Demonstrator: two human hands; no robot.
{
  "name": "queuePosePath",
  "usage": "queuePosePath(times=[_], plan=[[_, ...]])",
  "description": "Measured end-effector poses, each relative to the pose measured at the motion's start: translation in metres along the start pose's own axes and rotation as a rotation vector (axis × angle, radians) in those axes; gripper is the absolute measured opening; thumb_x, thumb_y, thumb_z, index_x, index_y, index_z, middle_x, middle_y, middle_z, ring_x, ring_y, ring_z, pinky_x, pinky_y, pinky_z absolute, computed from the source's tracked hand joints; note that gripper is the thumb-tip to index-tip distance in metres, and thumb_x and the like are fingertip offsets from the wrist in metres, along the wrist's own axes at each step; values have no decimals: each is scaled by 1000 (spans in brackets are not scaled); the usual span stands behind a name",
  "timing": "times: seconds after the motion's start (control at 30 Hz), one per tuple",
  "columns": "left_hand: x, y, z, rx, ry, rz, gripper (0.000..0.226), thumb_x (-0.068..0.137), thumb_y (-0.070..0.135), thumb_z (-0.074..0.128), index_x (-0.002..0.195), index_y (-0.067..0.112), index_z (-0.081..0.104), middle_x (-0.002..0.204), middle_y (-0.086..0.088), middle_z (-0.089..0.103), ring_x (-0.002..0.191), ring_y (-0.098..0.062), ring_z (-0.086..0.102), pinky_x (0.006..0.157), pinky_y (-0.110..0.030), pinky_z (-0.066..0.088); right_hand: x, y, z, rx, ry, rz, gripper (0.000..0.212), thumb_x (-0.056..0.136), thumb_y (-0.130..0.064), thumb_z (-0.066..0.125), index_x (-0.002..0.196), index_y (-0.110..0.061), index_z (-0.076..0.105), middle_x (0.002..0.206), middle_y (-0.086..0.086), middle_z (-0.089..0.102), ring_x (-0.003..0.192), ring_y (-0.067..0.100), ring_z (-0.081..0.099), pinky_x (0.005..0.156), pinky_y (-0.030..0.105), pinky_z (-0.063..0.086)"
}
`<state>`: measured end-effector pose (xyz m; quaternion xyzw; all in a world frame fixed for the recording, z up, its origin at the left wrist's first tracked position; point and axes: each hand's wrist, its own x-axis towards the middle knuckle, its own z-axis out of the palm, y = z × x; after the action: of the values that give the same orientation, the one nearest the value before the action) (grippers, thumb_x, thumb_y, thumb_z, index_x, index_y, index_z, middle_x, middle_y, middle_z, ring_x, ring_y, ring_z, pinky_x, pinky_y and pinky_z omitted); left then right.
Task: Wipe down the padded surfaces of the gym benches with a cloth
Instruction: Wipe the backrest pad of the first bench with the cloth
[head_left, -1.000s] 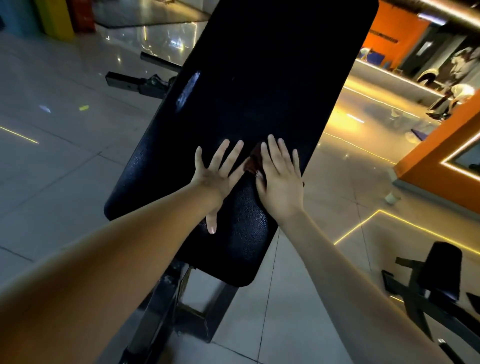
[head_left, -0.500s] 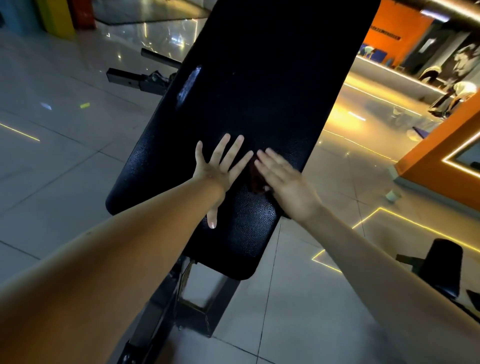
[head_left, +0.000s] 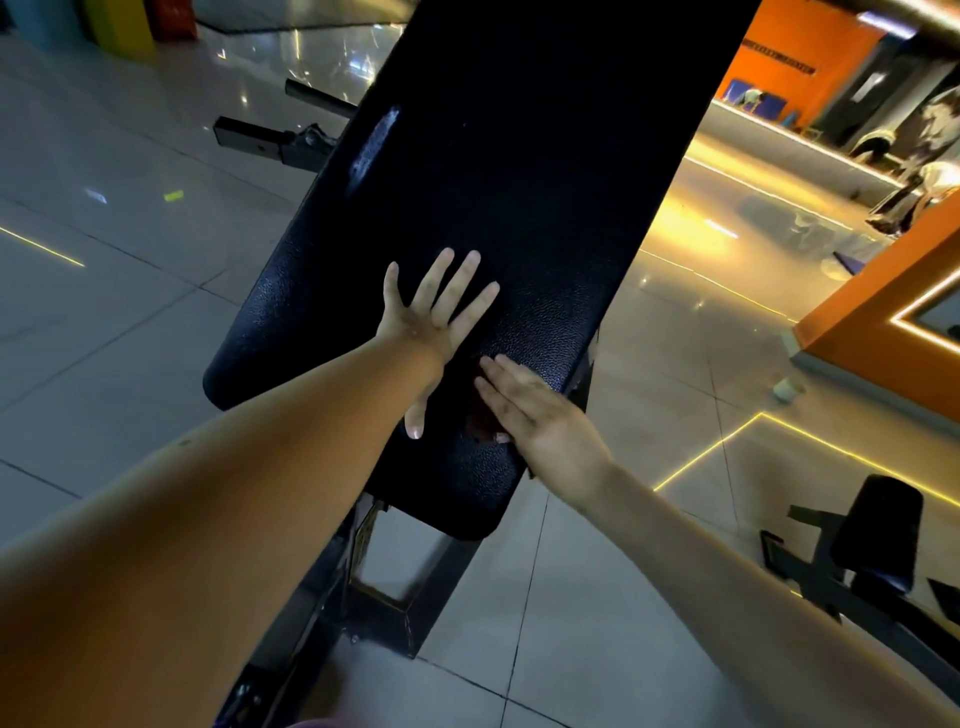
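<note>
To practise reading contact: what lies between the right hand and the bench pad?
A dark reddish cloth, mostly hidden under the flat right hand, lies on the black bench pad; the head view shows it.

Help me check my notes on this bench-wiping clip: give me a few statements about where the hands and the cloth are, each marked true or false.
1. The left hand lies flat on the black bench pad with its fingers spread. True.
2. The right hand is lifted clear of the pad. False: it presses flat near the pad's right edge.
3. The dark red cloth sits under the left hand. False: it shows from under the right hand's fingers.
4. A second bench stands on the floor to the right. True.
</note>
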<state>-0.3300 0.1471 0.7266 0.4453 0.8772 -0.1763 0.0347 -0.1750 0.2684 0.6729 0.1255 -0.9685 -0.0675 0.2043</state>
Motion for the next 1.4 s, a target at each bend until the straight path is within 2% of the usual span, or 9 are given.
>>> queuePosePath(times=[0.13,0.37,0.47,0.57,0.73,0.83,1.07,1.3,1.4], plan=[[0,-1,-2,3,-8,-15,179,31,63,90,115,14,-60,123,-18,-66,129,-41,-46,107,-72,-1,25,55,-16,-88,23,31,54,80,8,64,133,6,51,139,24,49,131,39,45,110,46,37],[0,0,-1,10,-13,-10,179,30,65,89,116,15,-60,124,-18,-65,129,-41,-46,108,-72,-1,40,48,-8,34,238,420,53,82,16,57,133,7,49,142,26,44,135,44,37,117,38,19],[0,-2,-1,13,-3,-2,179,31,65,89,114,14,-61,124,-19,-65,129,-42,-46,108,-73,0,19,14,8,49,199,268,44,86,-3,51,128,10,54,137,28,49,132,41,41,117,47,23],[-2,0,-1,3,8,6,178,32,65,89,118,13,-58,127,-21,-62,131,-43,-44,108,-72,0,-3,-19,15,51,67,112,45,89,-11,44,128,10,53,136,27,50,133,33,34,121,31,6],[-10,6,12,-2,-38,-16,178,32,66,88,111,9,-61,120,-26,-64,128,-46,-45,107,-73,-2,12,18,-7,-140,-6,-92,46,80,2,66,124,9,58,131,27,56,123,40,53,108,49,35],[-14,8,16,-8,-46,-24,178,32,68,87,111,9,-61,120,-27,-64,128,-45,-46,107,-72,-2,33,58,-20,-220,-9,-8,63,70,11,76,129,6,55,134,25,54,125,41,51,107,53,33],[-14,3,15,-21,-40,-15,178,31,68,87,112,11,-61,121,-25,-64,128,-44,-46,106,-72,-5,46,34,-11,-88,141,372,57,75,19,63,129,9,52,137,31,48,128,48,44,109,52,25],[-15,4,16,-40,-33,-8,179,29,66,89,110,11,-62,124,-25,-63,129,-44,-46,105,-72,-5,-11,-43,22,12,24,174,45,83,1,44,125,10,56,134,29,51,127,41,47,120,32,12],[-18,6,17,-41,-33,-12,179,31,67,88,110,10,-62,124,-25,-63,129,-44,-45,106,-72,-4,-25,-45,20,11,-58,5,39,87,0,50,124,8,59,133,27,54,126,39,50,113,39,33]])
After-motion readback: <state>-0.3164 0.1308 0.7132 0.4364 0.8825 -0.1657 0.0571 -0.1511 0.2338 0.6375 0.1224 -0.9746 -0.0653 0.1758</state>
